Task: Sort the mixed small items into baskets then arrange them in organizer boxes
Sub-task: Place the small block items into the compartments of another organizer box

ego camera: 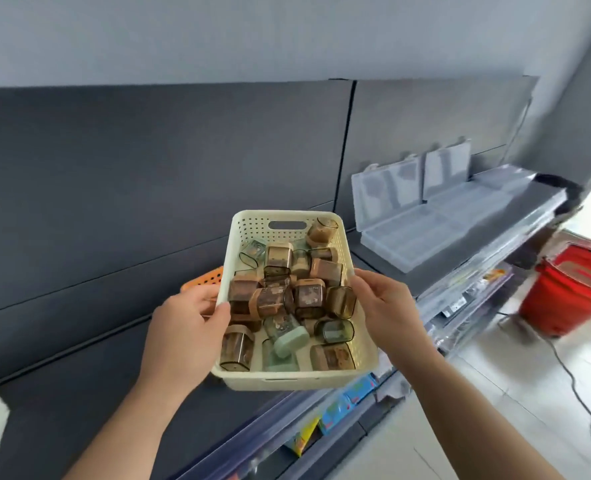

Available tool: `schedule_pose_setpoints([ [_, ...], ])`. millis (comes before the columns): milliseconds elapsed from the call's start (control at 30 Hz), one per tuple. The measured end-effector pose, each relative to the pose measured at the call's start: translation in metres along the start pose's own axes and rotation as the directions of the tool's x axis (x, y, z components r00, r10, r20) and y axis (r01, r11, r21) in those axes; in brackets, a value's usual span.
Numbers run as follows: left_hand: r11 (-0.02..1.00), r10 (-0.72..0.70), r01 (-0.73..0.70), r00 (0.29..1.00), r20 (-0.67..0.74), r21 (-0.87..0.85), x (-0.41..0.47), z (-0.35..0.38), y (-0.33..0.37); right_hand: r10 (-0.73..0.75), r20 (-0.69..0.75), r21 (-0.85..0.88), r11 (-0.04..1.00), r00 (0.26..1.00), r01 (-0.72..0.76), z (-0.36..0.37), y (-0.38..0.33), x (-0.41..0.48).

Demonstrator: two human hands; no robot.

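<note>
A cream perforated basket (287, 377) is held in the air in front of the dark shelf. It is full of several small brown and green lidded jars (287, 296). My left hand (186, 327) grips the basket's left rim, thumb over the edge. My right hand (387, 306) grips the right rim. Two clear organizer boxes (422, 237) lie open on the shelf to the right, their lids propped against the back panel. An orange basket (205, 277) peeks out behind the cream one, mostly hidden.
The dark grey shelf (79, 393) runs from lower left to upper right, with a clear price rail along its front edge. Lower shelves hold colourful packets (339, 407). A red bucket (571, 289) and a cable are on the tiled floor at right.
</note>
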State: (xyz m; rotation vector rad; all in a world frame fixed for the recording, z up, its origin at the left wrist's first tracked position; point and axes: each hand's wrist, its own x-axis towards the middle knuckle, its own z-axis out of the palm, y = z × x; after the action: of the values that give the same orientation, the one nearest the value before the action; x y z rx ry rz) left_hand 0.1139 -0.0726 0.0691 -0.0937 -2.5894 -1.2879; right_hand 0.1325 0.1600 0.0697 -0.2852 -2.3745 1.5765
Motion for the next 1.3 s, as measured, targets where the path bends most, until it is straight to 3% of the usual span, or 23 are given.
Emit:
schedule_pose_setpoints([
  [267,0.989,0.130,-0.119,0.983,0.131,-0.089,0.026,0.168,0.100,0.100,-0.168,-0.023,0.994,0.981,-0.105,-0.161,0.061,0.050],
  [567,0.981,0.074,-0.025,0.965,0.252,-0.191,0.080,0.325,0.177,0.195,-0.228,-0.049,0.976,0.954,-0.211,-0.288,0.143,0.146],
  [933,0.999,0.008,0.004,0.966,0.258,-0.046,0.223,0.441,0.196,0.347,-0.186,-0.012,0.935,0.919,-0.356,-0.329,0.203,0.296],
  [1300,0.997,-0.055,0.029,0.912,0.407,0.068,0.323,0.494,0.180,0.489,0.094,-0.144,0.869,0.867,-0.474,-0.335,0.229,0.404],
])
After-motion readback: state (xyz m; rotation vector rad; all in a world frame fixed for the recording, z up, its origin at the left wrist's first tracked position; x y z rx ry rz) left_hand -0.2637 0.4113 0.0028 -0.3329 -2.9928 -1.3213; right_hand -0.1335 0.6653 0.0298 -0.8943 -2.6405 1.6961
